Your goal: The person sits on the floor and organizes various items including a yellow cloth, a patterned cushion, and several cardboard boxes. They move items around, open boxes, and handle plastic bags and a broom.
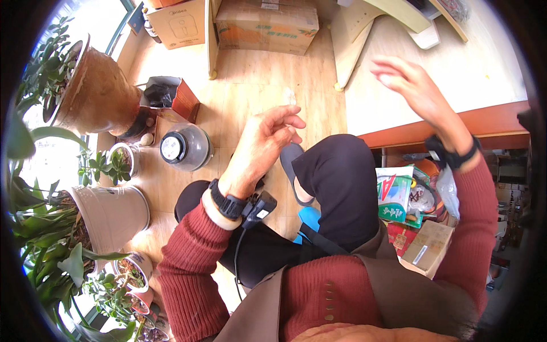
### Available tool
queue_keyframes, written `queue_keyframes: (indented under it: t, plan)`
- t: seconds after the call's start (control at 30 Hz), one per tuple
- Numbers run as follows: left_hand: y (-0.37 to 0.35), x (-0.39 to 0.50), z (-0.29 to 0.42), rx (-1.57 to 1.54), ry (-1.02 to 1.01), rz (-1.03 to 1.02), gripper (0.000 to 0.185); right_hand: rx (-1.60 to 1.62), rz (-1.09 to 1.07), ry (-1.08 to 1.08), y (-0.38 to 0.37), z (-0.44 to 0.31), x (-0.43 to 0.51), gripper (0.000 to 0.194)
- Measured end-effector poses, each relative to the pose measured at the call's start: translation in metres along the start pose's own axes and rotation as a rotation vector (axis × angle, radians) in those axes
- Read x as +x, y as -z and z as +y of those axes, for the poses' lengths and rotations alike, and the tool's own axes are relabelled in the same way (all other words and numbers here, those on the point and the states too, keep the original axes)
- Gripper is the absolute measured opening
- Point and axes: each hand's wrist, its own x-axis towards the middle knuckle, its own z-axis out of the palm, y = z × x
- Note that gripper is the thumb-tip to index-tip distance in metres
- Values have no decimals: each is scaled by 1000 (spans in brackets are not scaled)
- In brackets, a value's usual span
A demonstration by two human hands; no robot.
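My left hand (267, 141) is raised over the floor and my knees, its fingers loosely bent and apart, holding nothing. A strap with a small black device and cable (258, 209) is on that wrist, beside a pale bangle (218, 211). My right hand (410, 83) hangs above a pale surface at the upper right, fingers stretched, with nothing in it; a black strap (455, 154) circles that wrist. Left of my left hand, a clear rounded container with a black lid (188, 147) stands on the wooden floor, near a red box holding a black bag (186, 102).
Potted plants in a brown pot (96, 92) and a white pot (115, 213) line the window side. Cardboard boxes (267, 32) stand at the top. Below the orange-brown edge (491, 124) are plastic bags (393, 192) and a small carton (427, 248).
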Motion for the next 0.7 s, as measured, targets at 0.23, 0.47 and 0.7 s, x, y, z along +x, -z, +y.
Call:
queue_keyframes:
  t: [0.23,0.47,0.7]
  plan:
    - [8,-4,6,-55,77,146,37,-7,-12,-263,-64,157,213,70]
    - [23,5,14,-18,265,288,38,-172,259,-243,-109,279,365,70]
    - [29,23,18,-9,352,363,39,-98,420,-264,-104,319,469,77]
